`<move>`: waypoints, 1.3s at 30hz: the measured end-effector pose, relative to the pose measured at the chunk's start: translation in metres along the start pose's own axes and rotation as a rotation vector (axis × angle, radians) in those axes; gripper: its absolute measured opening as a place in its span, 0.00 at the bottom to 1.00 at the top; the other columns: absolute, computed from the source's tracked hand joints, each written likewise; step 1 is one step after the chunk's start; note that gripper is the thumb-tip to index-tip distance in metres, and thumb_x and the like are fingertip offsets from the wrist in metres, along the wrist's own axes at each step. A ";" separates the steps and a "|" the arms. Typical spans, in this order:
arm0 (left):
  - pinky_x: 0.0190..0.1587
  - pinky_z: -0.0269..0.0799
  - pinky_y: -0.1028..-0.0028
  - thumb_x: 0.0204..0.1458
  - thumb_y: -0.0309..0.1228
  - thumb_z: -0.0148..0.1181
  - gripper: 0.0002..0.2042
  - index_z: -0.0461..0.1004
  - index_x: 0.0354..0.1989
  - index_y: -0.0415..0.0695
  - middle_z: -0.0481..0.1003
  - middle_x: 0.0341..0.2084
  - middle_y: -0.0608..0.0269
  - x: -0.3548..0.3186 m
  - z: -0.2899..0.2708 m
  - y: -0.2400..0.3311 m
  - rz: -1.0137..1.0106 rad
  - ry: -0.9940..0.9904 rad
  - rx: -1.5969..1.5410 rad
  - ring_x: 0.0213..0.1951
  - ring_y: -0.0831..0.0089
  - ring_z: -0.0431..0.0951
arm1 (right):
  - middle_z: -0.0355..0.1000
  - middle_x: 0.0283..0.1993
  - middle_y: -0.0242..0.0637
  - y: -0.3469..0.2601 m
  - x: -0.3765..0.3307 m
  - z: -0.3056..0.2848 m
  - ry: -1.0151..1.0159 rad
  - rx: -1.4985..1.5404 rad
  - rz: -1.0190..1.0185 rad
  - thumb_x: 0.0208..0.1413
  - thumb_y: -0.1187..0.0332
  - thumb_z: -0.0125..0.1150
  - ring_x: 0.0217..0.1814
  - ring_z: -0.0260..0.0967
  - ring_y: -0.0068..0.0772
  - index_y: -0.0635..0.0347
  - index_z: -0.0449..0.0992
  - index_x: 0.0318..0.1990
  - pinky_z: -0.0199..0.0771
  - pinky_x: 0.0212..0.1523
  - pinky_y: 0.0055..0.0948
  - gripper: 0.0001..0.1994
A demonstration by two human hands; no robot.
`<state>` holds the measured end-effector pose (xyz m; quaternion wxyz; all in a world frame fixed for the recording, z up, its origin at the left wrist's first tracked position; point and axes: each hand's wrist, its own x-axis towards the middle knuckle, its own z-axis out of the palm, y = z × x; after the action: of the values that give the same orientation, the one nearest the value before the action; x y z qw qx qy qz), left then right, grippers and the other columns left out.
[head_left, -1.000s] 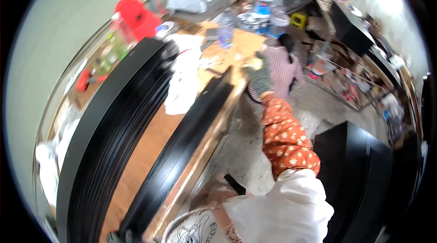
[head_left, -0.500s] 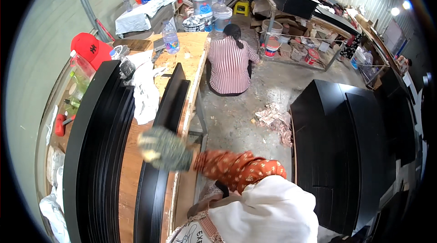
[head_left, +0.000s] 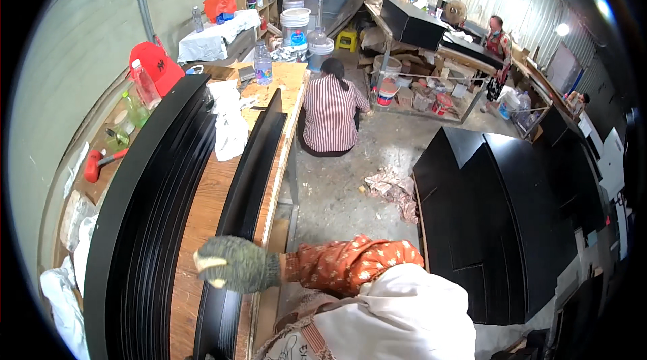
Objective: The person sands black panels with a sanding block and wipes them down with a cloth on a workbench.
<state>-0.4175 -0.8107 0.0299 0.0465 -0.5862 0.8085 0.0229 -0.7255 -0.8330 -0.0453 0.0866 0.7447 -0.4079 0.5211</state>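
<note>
My right hand [head_left: 237,265], in a dark grey knitted glove with pale yellowish fingertips, rests over a long black moulding [head_left: 253,178] with a raised lip. Its fingers are curled and pressed together, with the thumb on the near side. Whatever lies under the palm is hidden. The moulding runs lengthwise along the right side of a wooden workbench [head_left: 192,252]. To its left lies a row of long black strips [head_left: 151,225] packed side by side. An orange flowered sleeve covers my right forearm. My left hand is out of sight.
A white cloth [head_left: 231,127] and a plastic bottle [head_left: 263,67] sit farther along the bench; a red mallet [head_left: 101,164] lies by the wall. A person in a striped shirt [head_left: 329,114] squats ahead. Black cabinets [head_left: 472,225] stand at right, near a crumpled rag [head_left: 394,191]. Another person [head_left: 497,43] stands beyond.
My right hand has come nearer along the black moulding and is less blurred. The view has shifted slightly, and the far person now shows more fully behind the back table.
</note>
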 end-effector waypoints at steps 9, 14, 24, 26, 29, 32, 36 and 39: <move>0.35 0.73 0.57 0.53 0.55 0.54 0.25 0.75 0.42 0.43 0.77 0.32 0.51 -0.013 0.025 -0.028 0.114 0.248 -0.075 0.32 0.52 0.78 | 0.63 0.62 0.43 -0.061 0.003 0.005 0.029 0.035 0.154 0.47 0.67 0.61 0.64 0.58 0.51 0.56 0.70 0.56 0.60 0.63 0.49 0.25; 0.33 0.73 0.57 0.53 0.56 0.55 0.26 0.77 0.39 0.40 0.78 0.30 0.48 -0.031 0.023 -0.040 0.114 0.418 -0.068 0.29 0.50 0.77 | 0.64 0.62 0.43 -0.056 -0.013 -0.018 0.018 0.061 0.076 0.52 0.66 0.59 0.67 0.56 0.49 0.57 0.71 0.55 0.58 0.65 0.48 0.21; 0.36 0.68 0.57 0.46 0.43 0.67 0.19 0.75 0.32 0.38 0.73 0.27 0.48 -0.064 0.099 -0.153 -0.052 0.659 -0.043 0.32 0.49 0.73 | 0.70 0.46 0.39 -0.031 -0.007 -0.054 -0.149 0.404 0.494 0.45 0.76 0.63 0.53 0.66 0.46 0.53 0.74 0.41 0.65 0.55 0.48 0.14; 0.38 0.68 0.59 0.44 0.45 0.67 0.19 0.75 0.30 0.40 0.73 0.27 0.51 -0.064 0.093 -0.153 -0.022 0.631 -0.026 0.33 0.51 0.73 | 0.69 0.48 0.42 -0.049 -0.008 -0.045 0.140 0.408 0.781 0.45 0.77 0.65 0.54 0.66 0.47 0.54 0.72 0.48 0.66 0.54 0.45 0.20; 0.37 0.68 0.59 0.43 0.47 0.67 0.20 0.75 0.32 0.41 0.74 0.28 0.53 -0.064 0.079 -0.148 -0.055 0.625 -0.031 0.33 0.53 0.73 | 0.63 0.56 0.47 -0.037 -0.025 -0.036 0.171 -0.112 0.346 0.45 0.73 0.69 0.59 0.62 0.49 0.55 0.66 0.57 0.63 0.60 0.44 0.29; 0.38 0.68 0.59 0.44 0.46 0.66 0.19 0.75 0.33 0.41 0.74 0.30 0.54 -0.068 0.071 -0.136 -0.050 0.589 -0.021 0.34 0.55 0.74 | 0.61 0.60 0.48 -0.039 -0.016 -0.022 0.091 -0.156 0.266 0.45 0.73 0.70 0.62 0.59 0.50 0.54 0.64 0.59 0.63 0.60 0.45 0.31; 0.41 0.69 0.59 0.44 0.47 0.67 0.21 0.76 0.36 0.42 0.75 0.33 0.53 -0.098 0.090 -0.177 -0.059 0.654 0.024 0.37 0.53 0.74 | 0.61 0.58 0.47 -0.076 -0.009 0.036 -0.005 -0.107 0.201 0.45 0.70 0.70 0.61 0.61 0.50 0.51 0.67 0.57 0.67 0.58 0.44 0.29; 0.42 0.68 0.57 0.41 0.49 0.68 0.23 0.76 0.36 0.41 0.75 0.33 0.54 -0.117 0.106 -0.213 -0.092 0.583 -0.035 0.38 0.53 0.74 | 0.64 0.54 0.47 -0.138 -0.006 0.090 -0.075 -0.033 0.140 0.47 0.67 0.68 0.54 0.66 0.49 0.54 0.68 0.55 0.72 0.52 0.43 0.25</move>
<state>-0.1738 -0.7565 -0.0603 -0.1968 -0.6048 0.7598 -0.1345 -0.5664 -0.7903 -0.0496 0.0468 0.7317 -0.4704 0.4911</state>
